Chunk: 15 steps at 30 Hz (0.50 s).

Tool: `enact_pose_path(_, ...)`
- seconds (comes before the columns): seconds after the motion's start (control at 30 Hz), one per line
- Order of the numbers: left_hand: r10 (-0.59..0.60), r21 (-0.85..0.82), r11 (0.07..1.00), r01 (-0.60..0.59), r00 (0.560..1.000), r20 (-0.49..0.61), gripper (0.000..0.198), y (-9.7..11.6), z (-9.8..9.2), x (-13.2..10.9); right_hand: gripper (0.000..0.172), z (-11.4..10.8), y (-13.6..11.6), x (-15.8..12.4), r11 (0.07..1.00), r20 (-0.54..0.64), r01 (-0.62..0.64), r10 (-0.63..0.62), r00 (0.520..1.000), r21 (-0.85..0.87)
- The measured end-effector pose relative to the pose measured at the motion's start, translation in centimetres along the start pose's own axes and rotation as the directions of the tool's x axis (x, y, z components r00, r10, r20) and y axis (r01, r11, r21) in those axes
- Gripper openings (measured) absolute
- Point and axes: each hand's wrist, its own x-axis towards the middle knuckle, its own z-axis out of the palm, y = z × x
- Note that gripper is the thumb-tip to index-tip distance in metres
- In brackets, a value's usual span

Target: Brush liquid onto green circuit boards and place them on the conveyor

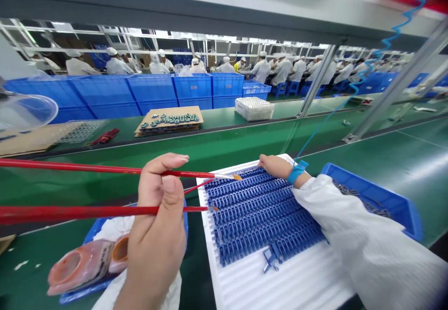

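Red-handled brushes (105,168), long and slender

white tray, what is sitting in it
Rows of blue parts sit in the white tray, a few lying askew at the rows' near edge. The right hand and white sleeve hide whatever lies beneath them.

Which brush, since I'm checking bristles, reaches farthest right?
The upper brush in the left hand: its orange tip extends beyond the lower brush and the thin red handle between them.
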Motion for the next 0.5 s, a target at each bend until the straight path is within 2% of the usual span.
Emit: enact_pose_path(0.5, -0.014, -0.035, 0.999, 0.014, 1.0, 0.014, 0.025, -0.08, 0.27, -0.02, 0.023, -0.23, 0.22, -0.03, 0.998, 0.018, 0.055, -0.054, 0.998, -0.017)
